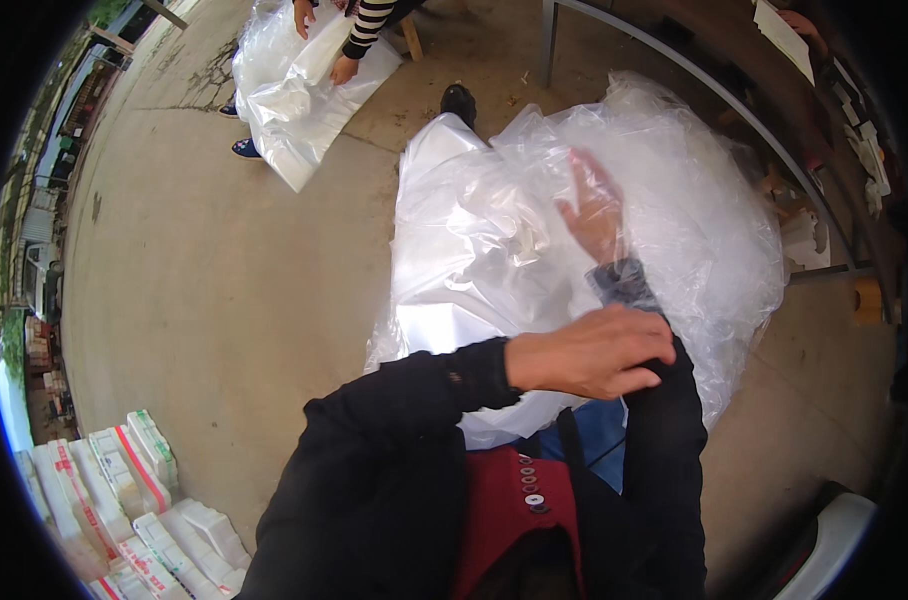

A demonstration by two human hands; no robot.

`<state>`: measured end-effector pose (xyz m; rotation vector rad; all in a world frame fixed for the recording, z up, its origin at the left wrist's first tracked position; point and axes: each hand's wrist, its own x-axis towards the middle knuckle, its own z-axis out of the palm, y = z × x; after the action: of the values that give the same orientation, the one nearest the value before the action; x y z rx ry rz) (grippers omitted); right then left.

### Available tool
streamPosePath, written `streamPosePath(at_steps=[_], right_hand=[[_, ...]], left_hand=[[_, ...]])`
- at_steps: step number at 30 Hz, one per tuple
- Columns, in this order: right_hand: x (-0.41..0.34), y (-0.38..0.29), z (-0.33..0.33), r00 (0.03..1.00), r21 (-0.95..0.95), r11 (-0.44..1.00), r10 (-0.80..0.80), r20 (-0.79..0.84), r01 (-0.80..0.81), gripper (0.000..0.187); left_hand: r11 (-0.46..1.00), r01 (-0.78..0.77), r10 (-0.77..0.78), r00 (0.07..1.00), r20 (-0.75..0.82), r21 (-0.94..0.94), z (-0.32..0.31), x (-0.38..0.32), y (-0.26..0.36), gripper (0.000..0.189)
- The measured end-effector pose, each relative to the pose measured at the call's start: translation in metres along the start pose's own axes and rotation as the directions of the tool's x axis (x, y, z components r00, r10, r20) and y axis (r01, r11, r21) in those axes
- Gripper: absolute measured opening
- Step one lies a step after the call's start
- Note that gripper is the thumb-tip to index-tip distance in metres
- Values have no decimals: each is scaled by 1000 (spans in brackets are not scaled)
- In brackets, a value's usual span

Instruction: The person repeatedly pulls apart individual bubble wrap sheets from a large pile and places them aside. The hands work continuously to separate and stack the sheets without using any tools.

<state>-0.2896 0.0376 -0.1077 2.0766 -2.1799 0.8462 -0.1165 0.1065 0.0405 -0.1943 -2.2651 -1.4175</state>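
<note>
A large heap of clear plastic film [454, 247] lies across my lap, shiny and flat on the left, crumpled and puffed up on the right. My right hand [596, 206] is stretched out under a see-through layer of this film, slightly blurred, thumb away from the fingers. My left hand [593, 352] crosses over to my right forearm, its fingers curled against the black right sleeve [668, 405]. Whether those fingers grip the sleeve, I cannot tell. Film also covers the cuff of the right sleeve.
Ahead to the left, another person's hands [344, 70] hold a similar plastic sheet [296, 105]. A metal frame [724, 94] curves along the right, with another hand [799, 24] beyond it. White packs with printing [109, 480] are stacked at lower left. Concrete floor [221, 285] spreads between.
</note>
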Motion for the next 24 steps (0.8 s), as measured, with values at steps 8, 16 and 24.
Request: streamPosePath(at_steps=[8,16,24], right_hand=[[-235,204,36,579,-30,798,462,672,-602,57],[-173,115,-87,594,175,594,643,483,-785,35],[-98,-67,-212,786,529,581,467,406,-619,31]], left_hand=[[609,788,-700,478,-530,-93,-116,-222,-22,32],[598,801,-677,485,-553,-29,-105,-295,-123,32],[508,700,-167,651,-740,501,-129,-231,-70,7]])
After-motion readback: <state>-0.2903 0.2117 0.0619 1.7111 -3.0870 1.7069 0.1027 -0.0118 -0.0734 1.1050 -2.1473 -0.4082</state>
